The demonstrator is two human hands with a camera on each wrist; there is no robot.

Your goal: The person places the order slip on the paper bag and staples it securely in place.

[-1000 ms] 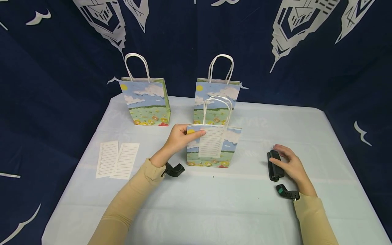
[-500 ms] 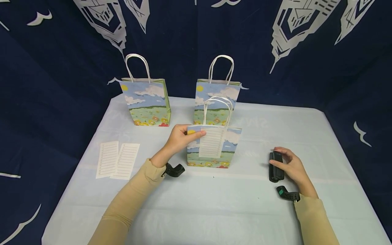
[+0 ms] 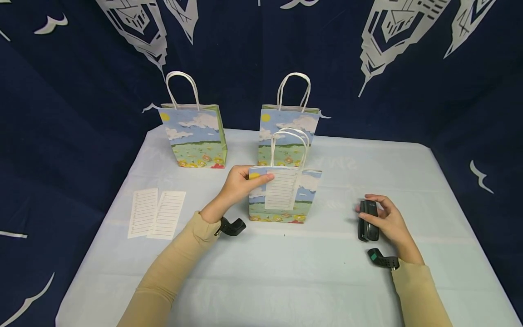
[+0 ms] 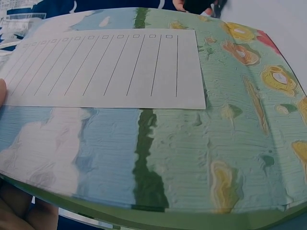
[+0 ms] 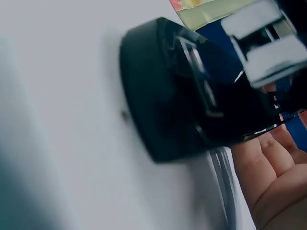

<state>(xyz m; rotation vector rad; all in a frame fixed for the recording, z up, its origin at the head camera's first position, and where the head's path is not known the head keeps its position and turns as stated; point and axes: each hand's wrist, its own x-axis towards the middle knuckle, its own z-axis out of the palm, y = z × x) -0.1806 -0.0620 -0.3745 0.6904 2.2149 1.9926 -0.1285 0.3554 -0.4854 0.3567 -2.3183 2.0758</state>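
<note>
My left hand (image 3: 239, 185) pinches a white lined checklist card (image 3: 281, 190) against the front of a small paper gift bag (image 3: 308, 197). Its thumb lies over the card's upper left corner, and the other fingers are hidden behind the bag's edge. Seen from the left wrist, the card (image 4: 105, 72) lies flat on the bag's painted sky and meadow. Over at the right, my right hand (image 3: 391, 222) grips a black stapler (image 3: 368, 221), thumb on the near side and fingertips showing past its far left edge. In the right wrist view the stapler (image 5: 182, 96) appears close up and tilted.
Two matching gift bags stand at the back, one on the left (image 3: 196, 136) and one (image 3: 265, 129) partly covered by the held bag. Two more checklist cards (image 3: 143, 213) overlap on the table (image 3: 286, 281) at left. A dark patterned curtain (image 3: 261, 54) hangs behind.
My right hand's fingers have wrapped further round the stapler, with fingertips now showing on its left side. The stapler has shifted slightly. My left hand, the card and the bag stay put.
</note>
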